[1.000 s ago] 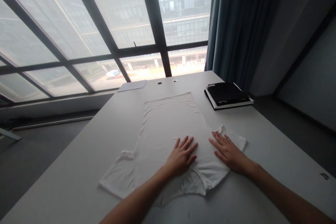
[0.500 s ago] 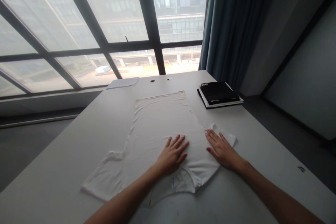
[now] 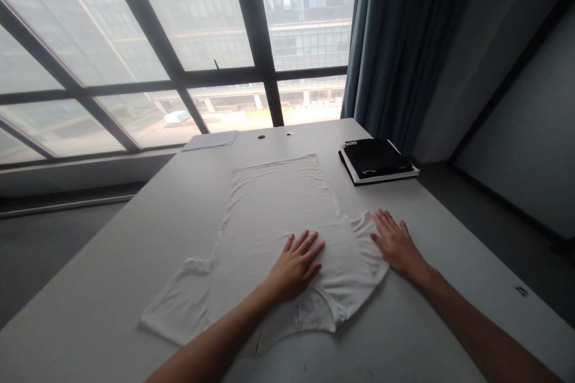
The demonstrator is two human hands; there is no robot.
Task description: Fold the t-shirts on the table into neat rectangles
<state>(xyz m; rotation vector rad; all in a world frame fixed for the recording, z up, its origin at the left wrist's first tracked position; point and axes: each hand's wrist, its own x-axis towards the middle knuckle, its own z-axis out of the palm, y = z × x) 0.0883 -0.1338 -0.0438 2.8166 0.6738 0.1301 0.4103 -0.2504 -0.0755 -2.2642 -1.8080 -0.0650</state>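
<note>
A white T-shirt [image 3: 278, 203] lies spread on the white table, its hem toward the window and its neckline toward me. My left hand [image 3: 295, 266] rests flat on the upper part of the shirt near the collar, fingers spread. At the outer end of the right-hand sleeve, my right hand [image 3: 398, 245] lies with fingers stretched out, covering the sleeve's edge. Small creases run across that sleeve. The opposite sleeve lies out to the left, and my left forearm hides part of the shirt by the shoulder.
On the right of the table [image 3: 148, 221] sits a stack with a black folder or bag [image 3: 377, 157] on top. Papers [image 3: 210, 140] lie at the far left corner. Two round fittings show near the far edge. A blue curtain [image 3: 395, 48] hangs beside the large window.
My right hand has slid outward to the right along the sleeve, to its end. My left hand has stayed in place on the shirt.
</note>
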